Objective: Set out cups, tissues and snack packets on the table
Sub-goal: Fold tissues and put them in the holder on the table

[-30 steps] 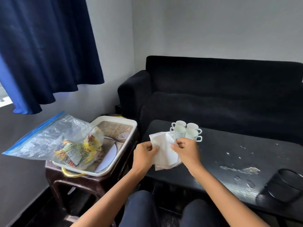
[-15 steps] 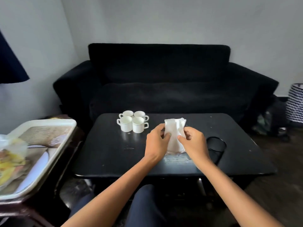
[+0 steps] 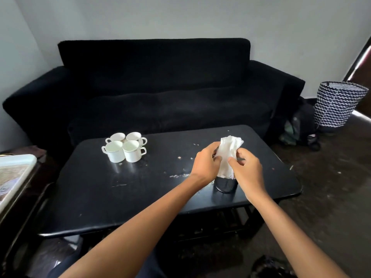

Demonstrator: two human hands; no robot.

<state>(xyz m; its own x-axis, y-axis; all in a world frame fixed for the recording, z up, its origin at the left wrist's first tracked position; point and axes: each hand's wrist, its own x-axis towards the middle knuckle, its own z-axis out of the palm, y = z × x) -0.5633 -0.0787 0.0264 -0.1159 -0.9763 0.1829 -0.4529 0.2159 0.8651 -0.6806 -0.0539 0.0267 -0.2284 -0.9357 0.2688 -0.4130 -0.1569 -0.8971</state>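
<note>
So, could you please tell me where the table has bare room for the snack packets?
The table is bare along its near-left, in front of the cups. It is crowded on the right, where both hands hold tissues in the black holder.

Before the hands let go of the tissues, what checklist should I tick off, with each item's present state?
1. White folded tissues seated in the black round holder: ok, lower end inside.
2. Holder upright on the black low table: ok.
3. Left hand and right hand both on the tissues: ok.
4. Four white handled cups set out: ok.
5. Snack packets on the table: not ok, none there.
</note>
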